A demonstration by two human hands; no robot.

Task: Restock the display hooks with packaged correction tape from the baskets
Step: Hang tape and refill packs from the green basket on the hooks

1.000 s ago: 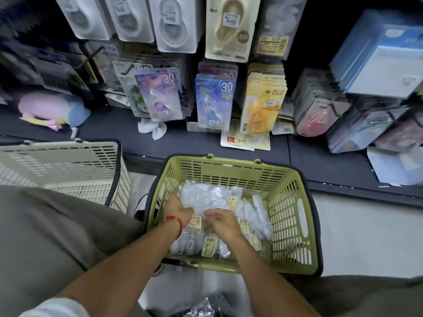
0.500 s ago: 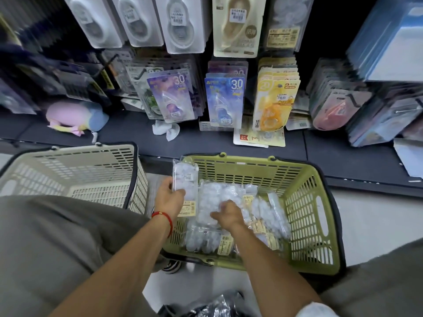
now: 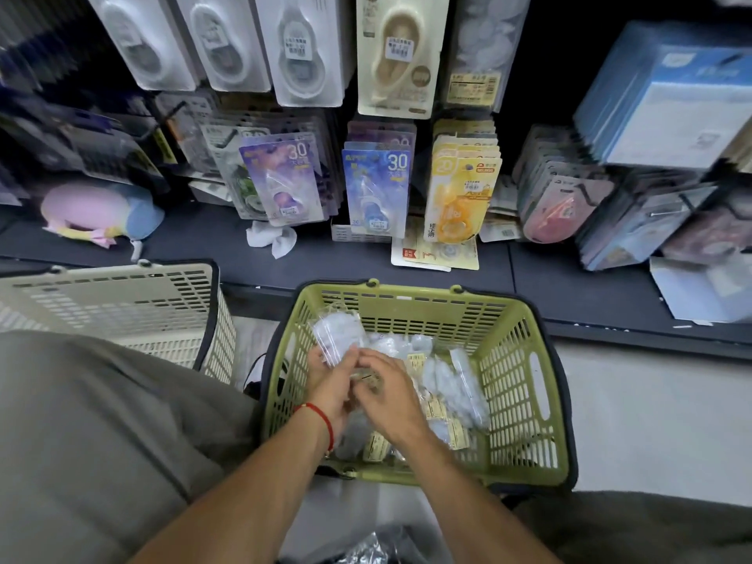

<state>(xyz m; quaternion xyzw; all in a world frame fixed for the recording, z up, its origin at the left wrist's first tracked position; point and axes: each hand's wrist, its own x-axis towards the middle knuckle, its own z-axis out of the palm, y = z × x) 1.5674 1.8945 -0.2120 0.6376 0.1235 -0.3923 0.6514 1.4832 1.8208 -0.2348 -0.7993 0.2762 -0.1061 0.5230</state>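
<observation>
Down over the olive-green plastic shopping basket [image 3: 517, 384] I am watching both hands meeting above the stock; I am judging the restock as barely into a fresh round, since the basket is holding a good heap of clear-bagged white correction tape packets with small yellow labels [image 3: 451, 384] and none of that kind is travelling to the wall right now; on the dark display wall the hooks are carrying full-looking rows of carded correction tape, the purple card marked 30 [image 3: 285, 177], the blue card marked 30 [image 3: 376, 185] and the yellow card [image 3: 462, 193] among them, so I am reckoning much of the hanging remains ahead for the clear bags; the cream plastic basket [image 3: 122, 303] is sitting just beside the green one on the left, and I cannot make out anything inside it.

As for pose: the left hand [image 3: 331, 384], red cord at the wrist, is gripping one clear packet of white correction tape [image 3: 337, 331] upright, its top poking above the fingers; the right hand [image 3: 386, 392] is curling in against it, fingertips touching the left hand's, apparently pinching the same packet's lower part, though the exact hold is hidden; both forearms are angling in from below, wrists low over the near rim.
</observation>
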